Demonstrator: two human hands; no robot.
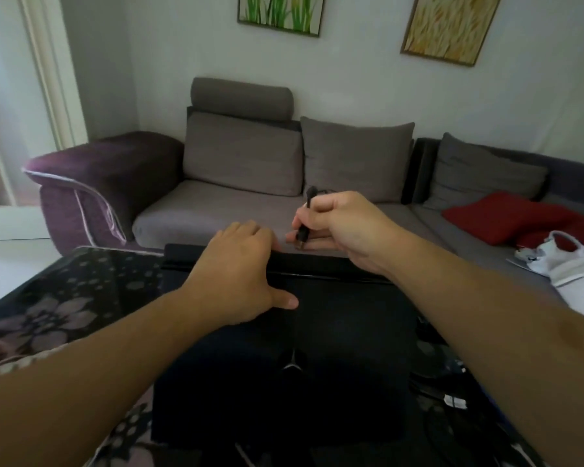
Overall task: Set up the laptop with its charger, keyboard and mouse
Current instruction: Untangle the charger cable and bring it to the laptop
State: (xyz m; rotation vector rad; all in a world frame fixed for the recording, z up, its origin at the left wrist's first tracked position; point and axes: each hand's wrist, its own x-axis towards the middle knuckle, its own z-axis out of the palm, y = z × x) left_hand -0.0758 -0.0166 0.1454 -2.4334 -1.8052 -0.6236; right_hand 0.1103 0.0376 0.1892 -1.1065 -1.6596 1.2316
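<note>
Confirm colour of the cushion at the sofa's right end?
Red cushion, lying on the grey sofa; seen in the head view.

Two bare forearms, left hand (240, 274), right hand (344, 227), unsleeved, without rings or watch

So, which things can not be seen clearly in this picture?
Head view only:
- Laptop ports: on the far edge, hidden behind its body and the left hand.
- Plug tip: covered partly by the right hand fingers.
- Cables at right: dark, blurred, behind the right forearm.
- Keyboard, mouse: cannot be identified.
</note>
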